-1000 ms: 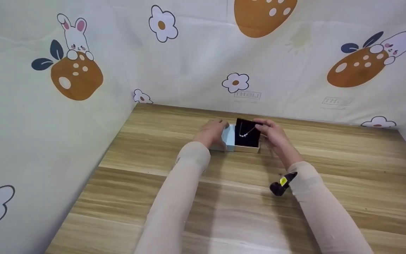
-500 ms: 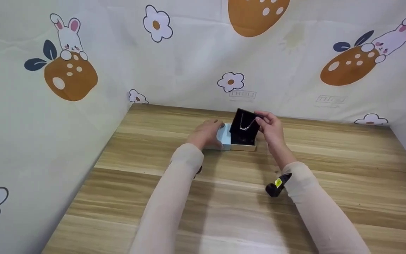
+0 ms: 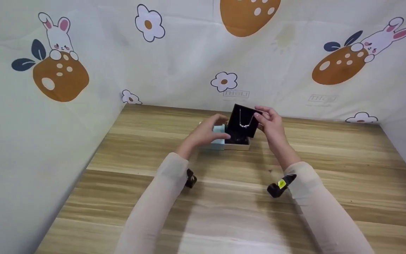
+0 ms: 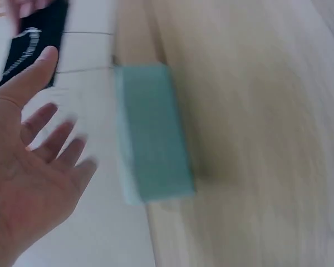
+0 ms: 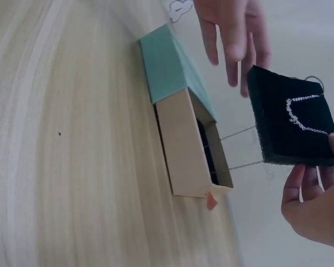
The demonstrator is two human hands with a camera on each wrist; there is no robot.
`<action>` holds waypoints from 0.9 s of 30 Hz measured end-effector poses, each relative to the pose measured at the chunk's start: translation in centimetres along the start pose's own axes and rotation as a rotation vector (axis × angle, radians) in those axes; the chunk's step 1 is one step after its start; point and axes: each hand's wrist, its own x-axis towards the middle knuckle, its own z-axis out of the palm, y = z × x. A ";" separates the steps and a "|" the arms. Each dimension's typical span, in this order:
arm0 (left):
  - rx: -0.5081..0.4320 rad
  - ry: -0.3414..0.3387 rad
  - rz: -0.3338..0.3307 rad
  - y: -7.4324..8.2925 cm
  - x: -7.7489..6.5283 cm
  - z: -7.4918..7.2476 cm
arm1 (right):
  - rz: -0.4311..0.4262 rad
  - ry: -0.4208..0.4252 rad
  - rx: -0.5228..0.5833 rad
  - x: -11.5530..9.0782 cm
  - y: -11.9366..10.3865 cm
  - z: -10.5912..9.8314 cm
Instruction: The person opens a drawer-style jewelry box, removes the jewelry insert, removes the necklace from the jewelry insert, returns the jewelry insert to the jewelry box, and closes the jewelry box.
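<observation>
On my feed the right hand (image 3: pixel 272 123) pinches a black pad (image 3: pixel 244 118) by its edge, thumb on the front face and fingers behind. The left hand (image 3: pixel 210 130) holds nothing: its fingers are spread and relaxed, just beside the pad and apart from it in the right wrist view. I see the pad lifted and tilted between the two hands, a silvery necklace (image 5: pixel 293 118) draped across its front. Two thin strands of chain run from the pad down into the tan tray (image 5: pixel 181 144) below the hands, which has black material inside. A small reddish tab hangs at the tray's end on the right hand's side. A blue-green cover (image 5: pixel 161 64) fits around the other end, below the left hand. Behind the hands I make out pale sleeves, with a black device (image 3: pixel 190 179) at the left wrist and another at the right. Tray and cover rest on a wood-grained counter (image 3: pixel 224 197), and beyond the hands stands a pale cloth wall (image 3: pixel 178 53) printed with rabbits, flowers and orange fruit. My left wrist view is blurred.
</observation>
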 end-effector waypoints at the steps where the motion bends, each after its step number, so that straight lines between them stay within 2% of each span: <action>1: -0.071 -0.004 0.010 0.4 -0.1 0.0 | 0.001 -0.002 0.014 -0.1 -0.2 0.0; 3: -0.192 -0.018 0.020 1.1 -0.1 0.2 | 0.004 -0.003 0.044 -0.4 -0.6 -0.2; 7: -0.419 -0.074 -0.005 2.4 -0.3 1.0 | -0.010 -0.024 0.100 -1.1 -1.4 -0.3; 9: -0.536 -0.104 -0.018 3.0 -0.3 1.5 | -0.032 -0.036 0.102 -1.4 -1.7 -0.2; 11: -0.613 -0.131 -0.020 3.4 -0.3 2.0 | -0.055 -0.045 0.068 -1.9 -2.1 0.0; 14: -0.650 -0.143 -0.015 4.1 -0.4 2.8 | -0.097 -0.035 -0.032 -2.6 -2.6 0.2; 16: -0.653 -0.122 -0.015 4.5 -0.4 3.3 | -0.141 -0.009 -0.103 -3.1 -2.8 0.3; 19: -0.662 -0.049 -0.018 5.0 -0.5 3.6 | -0.233 0.051 -0.139 -3.8 -3.1 0.3; 23: -0.646 0.063 -0.024 5.5 -0.7 3.7 | -0.355 0.144 -0.127 -4.8 -2.9 0.2; 25: -0.643 0.108 -0.023 5.7 -0.8 3.8 | -0.387 0.167 -0.142 -5.3 -2.7 0.1; 27: -0.661 0.141 -0.012 5.8 -0.8 3.9 | -0.390 0.152 -0.171 -5.7 -2.6 0.2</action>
